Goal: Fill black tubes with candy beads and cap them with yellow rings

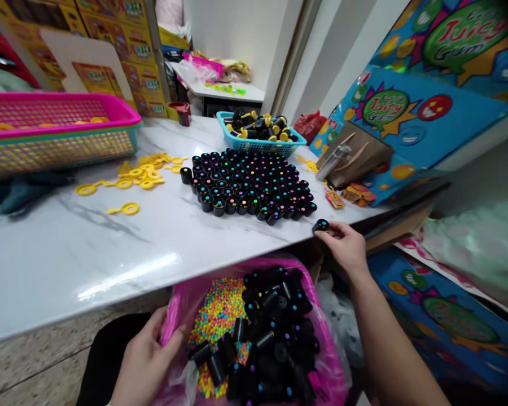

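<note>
My right hand (pixel 346 247) pinches a small black canister (pixel 320 226) with a blue dot showing in its top, at the table's front edge. Just beyond it, a block of upright black canisters (pixel 254 183) stands packed together, with coloured dots in their tops. My left hand (pixel 150 358) grips the left rim of a pink plastic-lined tub (pixel 328 338), fingers outside and thumb inside. Inside the tub lie small multicoloured candy balls (pixel 220 304) on the left and many loose black canisters (pixel 275 349) on the right.
Yellow ring-shaped pieces (pixel 146 172) lie scattered on the marble-patterned table (pixel 152 248). A blue basket (pixel 262 145) of black and yellow pieces stands behind the canisters. Pink and green baskets (pixel 110 141) are at left, and blue gum cartons (pixel 406 113) at right.
</note>
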`<state>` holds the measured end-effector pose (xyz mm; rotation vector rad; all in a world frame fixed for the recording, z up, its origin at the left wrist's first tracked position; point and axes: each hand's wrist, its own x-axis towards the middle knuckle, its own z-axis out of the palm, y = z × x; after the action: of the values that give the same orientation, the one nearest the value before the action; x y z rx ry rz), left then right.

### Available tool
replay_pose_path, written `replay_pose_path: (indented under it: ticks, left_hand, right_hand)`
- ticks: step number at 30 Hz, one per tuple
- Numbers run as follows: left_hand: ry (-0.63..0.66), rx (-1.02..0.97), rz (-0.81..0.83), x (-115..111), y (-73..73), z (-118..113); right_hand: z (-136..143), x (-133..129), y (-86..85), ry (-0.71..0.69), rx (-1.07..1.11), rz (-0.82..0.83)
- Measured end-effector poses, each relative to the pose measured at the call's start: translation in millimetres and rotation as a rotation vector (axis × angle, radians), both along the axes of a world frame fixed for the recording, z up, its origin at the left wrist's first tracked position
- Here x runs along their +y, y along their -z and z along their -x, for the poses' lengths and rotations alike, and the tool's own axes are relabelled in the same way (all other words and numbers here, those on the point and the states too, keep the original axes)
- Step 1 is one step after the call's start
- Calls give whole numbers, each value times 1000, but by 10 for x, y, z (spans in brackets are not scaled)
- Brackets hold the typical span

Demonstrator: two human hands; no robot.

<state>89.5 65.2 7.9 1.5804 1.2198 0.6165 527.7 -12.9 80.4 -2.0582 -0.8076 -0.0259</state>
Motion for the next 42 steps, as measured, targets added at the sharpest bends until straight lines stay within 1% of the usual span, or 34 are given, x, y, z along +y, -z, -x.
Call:
replay_pose_path:
  ticks: [3, 4, 6, 8, 9, 10, 11, 12, 13, 15, 16, 17, 18, 19, 21, 22, 24, 27, 28, 29, 30, 33, 34, 35, 38, 40, 42]
  left_hand:
    - [-2, 4, 5, 5, 12, -9]
    - [-6, 17, 6, -1, 3, -17]
    - [-6, 43, 4, -34, -42, -37]
    - [6, 61, -6, -82, -108, -64]
    - [17, 69, -11, -103, -139, -79]
    - [14, 79, -22, -119, -164, -95]
    - [23, 90, -31, -129, -183, -110]
    - [28, 106, -40, -136, -198, -124]
    - [24, 114, -48, -141, -213, -135]
    - [26, 118, -57, -157, -252, -150]
    - [28, 113, -61, -169, -278, -154]
    - [34, 106, -66, -183, -306, -154]
    - [40, 100, -71, -198, -332, -151]
    - [41, 95, -76, -214, -353, -147]
    - [34, 90, -76, -241, -371, -134]
    - [28, 88, -72, -252, -366, -128]
    - [15, 80, -57, -264, -340, -120]
    - [5, 68, -50, -266, -305, -125]
    - [5, 67, -53, -264, -305, -129]
    - [6, 69, -57, -261, -310, -135]
    - [8, 71, -59, -258, -321, -139]
    - [9, 74, -60, -250, -353, -147]
    - [10, 72, -61, -249, -358, -147]
    - [10, 71, -61, -248, -358, -146]
    - [1, 80, -52, -254, -336, -140]
    - [-10, 81, -45, -263, -317, -133]
    - [-15, 69, -37, -270, -304, -125]
  right_hand:
    - [-207, 191, 78, -2, -3, 71]
    - [-231, 232, 92, -11, 10, 53]
    - [-211, 237, 106, -27, 66, -41]
    - [-85, 133, 116, -14, 90, -156]
    - [25, 55, 120, -5, 68, -188]
    - [166, -28, 122, 8, -1, -211]
    - [335, -107, 122, -8, -96, -192]
    - [528, -173, 120, -91, -162, -122]
    - [734, -219, 118, -213, -232, -49]
    - [1134, -234, 119, -672, -318, 160]
    - [1300, -201, 124, -851, -382, 265]
    - [1429, -148, 128, -959, -468, 381]
    - [1519, -83, 130, -1020, -560, 503]
    - [1574, -18, 126, -1052, -646, 611]
    - [1624, 73, 105, -1100, -772, 751]
    - [1643, 88, 94, -1148, -806, 771]
    - [1714, 56, 96, -1285, -842, 760]
    - [1874, -39, 183, -1504, -840, 810]
    - [1915, -49, 225, -1547, -829, 839]
    - [1942, -38, 264, -1550, -822, 858]
    - [1955, -8, 297, -1518, -822, 864]
    - [1963, 145, 337, -1323, -859, 876]
    - [1977, 191, 340, -1286, -867, 901]
    - [2001, 224, 344, -1287, -864, 931]
    - [2108, 230, 395, -1440, -769, 961]
    - [2150, 181, 454, -1508, -617, 925]
    - [2128, 126, 496, -1518, -404, 836]
